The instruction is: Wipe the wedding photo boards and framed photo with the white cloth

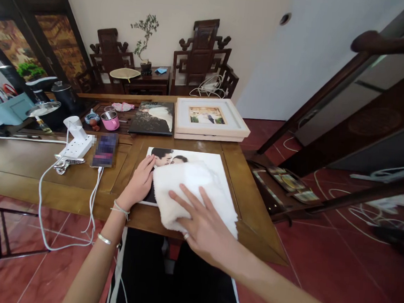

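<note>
White cloth (171,177) lies beneath the right grip (204,227), splayed and palm-down.

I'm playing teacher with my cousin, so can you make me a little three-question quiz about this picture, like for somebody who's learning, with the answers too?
1. Which hand has its fingers spread on the white cloth?
2. True or false: the pink mug stands to the right of the picture frame.
3. What lies partly covered by the cloth?
A) the phone
B) the photo print
C) the hand fan

Key:
1. The right hand.
2. False: the mug stands to the left of the frame.
3. B.
</note>
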Demonstrator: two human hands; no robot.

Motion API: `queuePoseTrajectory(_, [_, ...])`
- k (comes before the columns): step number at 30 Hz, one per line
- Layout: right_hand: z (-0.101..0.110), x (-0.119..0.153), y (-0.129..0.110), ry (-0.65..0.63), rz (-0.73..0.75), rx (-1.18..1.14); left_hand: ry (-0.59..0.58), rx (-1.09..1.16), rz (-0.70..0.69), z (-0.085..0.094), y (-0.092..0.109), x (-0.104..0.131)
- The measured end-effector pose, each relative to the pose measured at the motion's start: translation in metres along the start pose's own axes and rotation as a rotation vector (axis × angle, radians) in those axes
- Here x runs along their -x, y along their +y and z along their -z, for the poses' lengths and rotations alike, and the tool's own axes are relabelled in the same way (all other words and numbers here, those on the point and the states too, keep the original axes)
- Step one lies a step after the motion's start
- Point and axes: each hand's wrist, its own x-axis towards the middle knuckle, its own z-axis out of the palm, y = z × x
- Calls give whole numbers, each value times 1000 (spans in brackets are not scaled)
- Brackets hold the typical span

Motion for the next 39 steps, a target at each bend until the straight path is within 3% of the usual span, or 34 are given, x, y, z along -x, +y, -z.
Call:
queuePoseTrajectory(3, [4,-4,24,56,-71,30,11,2,-1,-1,0,1])
queuePoseTrajectory(8, [4,-43,61,101,-286,141,23,32,9,1,4,1])
queuePoseTrajectory(10, [3,-58,59,53,-321,154,48,76,43,2,8,0])
queuePoseTrajectory(13, [1,-67,40,-14,-218,115,132,179,86,6,17,1])
queuePoseTrajectory(17, [4,-50,9,-121,21,5,178,233,71,10,26,2])
queuePoseTrajectory(20, [10,-23,2,-159,147,-73,153,199,73,10,27,2])
queuePoseTrajectory(24, [14,5,20,-58,182,-123,70,131,86,7,25,2])
queuePoseTrajectory(27, [14,8,42,36,102,-113,18,79,73,5,22,1])
queuePoseTrajectory(30, [12,-11,59,136,-35,-104,-1,27,43,4,18,0])
queuePoseTrajectory(33, [10,-47,66,220,-139,-150,0,-1,23,3,16,0])
queuePoseTrajectory(39, [3,-122,56,199,-135,-162,38,19,-12,5,19,0])
